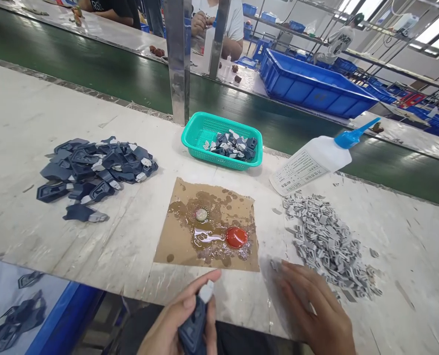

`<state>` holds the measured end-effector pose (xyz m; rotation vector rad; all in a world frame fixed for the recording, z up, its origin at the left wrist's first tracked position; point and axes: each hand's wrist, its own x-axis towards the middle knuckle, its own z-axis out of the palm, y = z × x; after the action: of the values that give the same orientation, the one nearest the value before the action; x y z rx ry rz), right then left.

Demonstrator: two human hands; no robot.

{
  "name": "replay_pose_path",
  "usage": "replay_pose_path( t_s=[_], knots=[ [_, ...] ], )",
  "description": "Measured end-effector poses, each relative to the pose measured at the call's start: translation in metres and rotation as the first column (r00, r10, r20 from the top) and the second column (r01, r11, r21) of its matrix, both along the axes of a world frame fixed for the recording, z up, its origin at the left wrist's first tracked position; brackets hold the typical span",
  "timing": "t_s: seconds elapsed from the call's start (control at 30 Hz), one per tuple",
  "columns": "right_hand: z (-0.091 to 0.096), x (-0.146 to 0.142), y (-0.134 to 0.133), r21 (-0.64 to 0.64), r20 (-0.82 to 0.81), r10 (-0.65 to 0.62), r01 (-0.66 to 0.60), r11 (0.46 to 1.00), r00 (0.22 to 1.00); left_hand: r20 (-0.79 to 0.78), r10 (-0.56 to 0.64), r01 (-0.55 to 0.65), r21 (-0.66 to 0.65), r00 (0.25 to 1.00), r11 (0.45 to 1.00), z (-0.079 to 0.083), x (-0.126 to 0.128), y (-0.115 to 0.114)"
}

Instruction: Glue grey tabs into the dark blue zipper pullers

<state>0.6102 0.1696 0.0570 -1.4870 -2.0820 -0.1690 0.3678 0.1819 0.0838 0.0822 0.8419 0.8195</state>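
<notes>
My left hand (175,320) is at the bottom edge, closed around a dark blue plastic part (194,328) with a small grey piece at its tip. My right hand (315,310) lies flat on the white table, fingers stretched out, beside a heap of small grey plastic pieces (326,241). Ahead of both hands lies a brown cardboard sheet (175,246) wet with glue, bearing a red cap (236,237) and a pale cap (201,214).
A pile of dark blue parts (93,170) lies at the left. A teal basket (204,130) holds assembled parts. A white glue bottle (315,160) with a blue nozzle lies tilted at the right. A blue bin (62,315) sits lower left. Other people work beyond the green conveyor (93,69).
</notes>
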Motion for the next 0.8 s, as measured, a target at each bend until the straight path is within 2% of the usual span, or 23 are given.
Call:
replay_pose_path(
  t_s=[0.07,0.17,0.3,0.4,0.5,0.67,0.8],
  knots=[
    [0.0,-0.001,0.002,-0.016,-0.018,-0.029,0.029,0.999,0.999,0.128,-0.045,0.044,0.016,0.991,0.999,-0.005,0.004,0.002],
    [-0.004,-0.001,0.002,-0.027,0.01,0.011,-0.011,1.0,1.0,0.176,-0.034,0.029,0.03,0.984,0.999,-0.005,0.002,0.003],
    [-0.008,-0.002,-0.002,-0.024,0.089,0.064,-0.062,0.998,0.994,0.094,0.028,-0.029,0.01,0.995,1.0,0.005,0.002,0.004],
    [-0.003,-0.003,0.0,-0.009,0.07,0.053,-0.053,0.999,0.996,0.026,0.039,-0.04,0.041,0.999,0.998,0.008,0.003,0.004],
    [0.004,-0.003,0.008,-0.038,0.048,0.041,-0.039,0.999,0.998,-0.063,0.014,-0.01,0.071,0.998,0.997,0.003,0.004,0.002],
    [0.011,0.003,0.022,-0.074,0.057,0.112,-0.108,0.991,0.992,-0.221,-0.036,0.067,0.135,0.975,0.989,-0.007,0.003,-0.004],
    [0.013,0.004,0.027,-0.109,0.055,0.117,-0.11,0.988,0.992,-0.219,-0.039,0.076,0.161,0.975,0.984,-0.008,-0.001,-0.007]
  ],
)
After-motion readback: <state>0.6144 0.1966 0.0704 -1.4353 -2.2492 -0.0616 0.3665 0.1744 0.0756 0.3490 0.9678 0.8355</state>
